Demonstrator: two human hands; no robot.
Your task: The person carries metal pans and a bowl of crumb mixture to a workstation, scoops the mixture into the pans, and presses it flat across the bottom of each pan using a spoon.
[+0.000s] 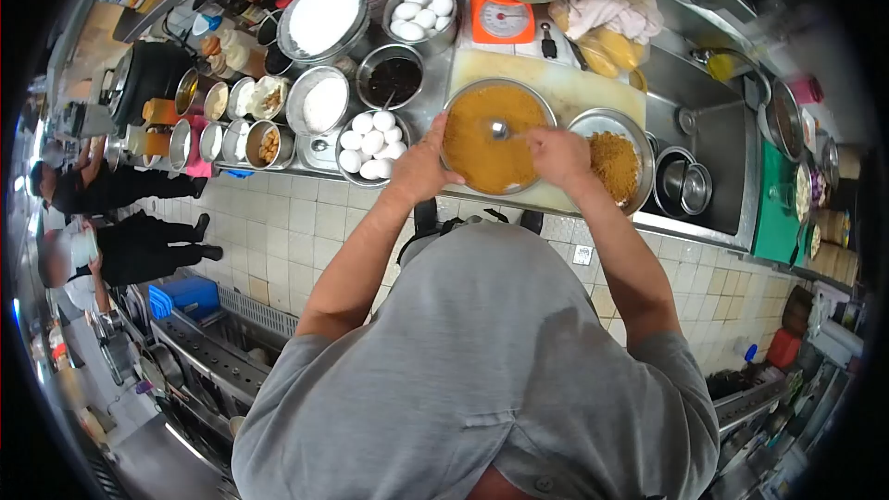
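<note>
A round metal pan (548, 104) holds a flat, even layer of golden-brown crumbs (486, 162). My left hand (426, 162) grips its left rim, thumb toward the near side. Over the right part of the pan, my right hand (560, 156) is closed around the handle of a metal spoon; the handle is mostly hidden. The spoon's shiny rounded bowl (499, 130) rests on the crumbs near the middle. Close to my right wrist stands a metal bowl (593, 118) with looser, coarser brown crumbs (613, 167), partly behind my forearm.
A white cutting board (593, 93) lies under the pan. Bowls of eggs (372, 143), white powder (324, 104) and dark sauce (394, 81) stand left. Behind is an orange scale (503, 23); a sink (708, 139) is right. Two people (139, 250) stand far left.
</note>
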